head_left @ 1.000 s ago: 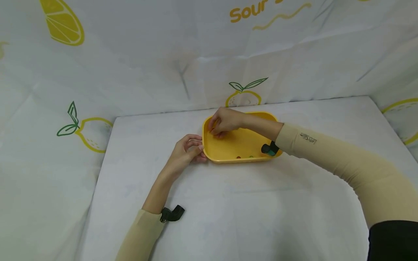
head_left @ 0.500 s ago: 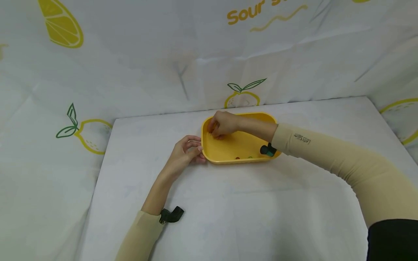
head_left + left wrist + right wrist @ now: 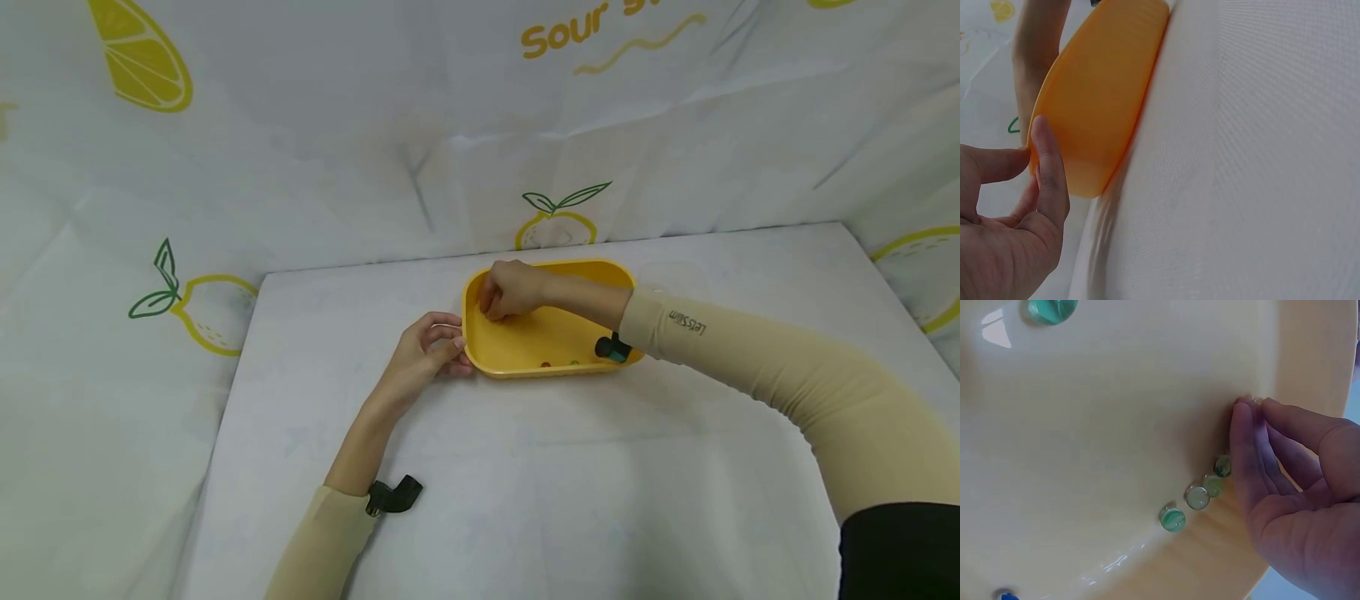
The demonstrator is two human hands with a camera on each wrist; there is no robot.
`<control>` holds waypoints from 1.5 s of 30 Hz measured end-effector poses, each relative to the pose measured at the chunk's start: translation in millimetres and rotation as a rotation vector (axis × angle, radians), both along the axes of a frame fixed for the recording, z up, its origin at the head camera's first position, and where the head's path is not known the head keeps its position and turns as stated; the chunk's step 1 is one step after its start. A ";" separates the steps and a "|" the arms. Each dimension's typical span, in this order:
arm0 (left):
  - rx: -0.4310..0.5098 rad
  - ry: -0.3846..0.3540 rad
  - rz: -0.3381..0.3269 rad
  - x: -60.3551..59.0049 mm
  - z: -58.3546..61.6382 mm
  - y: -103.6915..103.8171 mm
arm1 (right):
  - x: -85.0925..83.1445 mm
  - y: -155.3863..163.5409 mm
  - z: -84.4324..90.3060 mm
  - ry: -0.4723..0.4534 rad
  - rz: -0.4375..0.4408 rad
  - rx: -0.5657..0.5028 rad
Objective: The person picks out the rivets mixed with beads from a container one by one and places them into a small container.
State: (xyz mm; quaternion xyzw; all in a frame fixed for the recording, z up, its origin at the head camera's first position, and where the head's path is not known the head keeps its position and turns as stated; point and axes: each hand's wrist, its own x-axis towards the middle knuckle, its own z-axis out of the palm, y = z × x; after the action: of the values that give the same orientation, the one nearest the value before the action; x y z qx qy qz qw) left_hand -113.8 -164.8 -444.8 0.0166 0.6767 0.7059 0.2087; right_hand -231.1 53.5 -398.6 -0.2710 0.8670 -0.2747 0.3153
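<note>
A yellow tray [image 3: 525, 350] with raised walls lies near the back of the table. My left hand [image 3: 431, 346] pinches its left rim, thumb and a finger on either side of the wall [image 3: 1094, 94] in the left wrist view. Inside the tray, at its left end, my right hand [image 3: 517, 289] has thumb and fingertips together; a tiny glassy bit, apparently a marble [image 3: 1258, 400], shows between them. Beside those fingers, several glass marbles line the wall, among them a green-swirled marble [image 3: 1173, 519] and a clear marble [image 3: 1197, 497].
A teal marble [image 3: 1052, 309] and a blue marble [image 3: 1007, 595] lie elsewhere in the tray. Near its front wall are a reddish marble [image 3: 545, 364] and a green marble [image 3: 575, 362]. White cloth covers the table [image 3: 480, 500]; a lemon-print sheet [image 3: 337, 150] hangs behind.
My right hand has shifted slightly down and toward the front within the tray's left end, its fingers drawn closer together. The left hand keeps its place on the rim.
</note>
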 end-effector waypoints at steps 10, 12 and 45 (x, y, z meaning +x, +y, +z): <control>0.001 -0.003 0.008 -1.0 -0.1 0.8 | -0.5 -0.7 -1.3 0.006 -0.013 0.006; -0.001 -0.002 0.009 -0.8 0.1 0.8 | -0.5 -0.8 -1.2 -0.003 -0.012 0.005; 0.004 0.003 0.005 0.5 -0.8 0.4 | -0.2 14.8 -0.2 -0.045 -0.037 -0.100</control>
State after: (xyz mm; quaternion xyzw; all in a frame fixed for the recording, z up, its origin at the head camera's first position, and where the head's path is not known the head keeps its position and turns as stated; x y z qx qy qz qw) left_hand -113.2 -164.4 -445.5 0.0164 0.6755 0.7079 0.2056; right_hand -231.3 68.3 -398.8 -0.2643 0.8496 -0.3294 0.3159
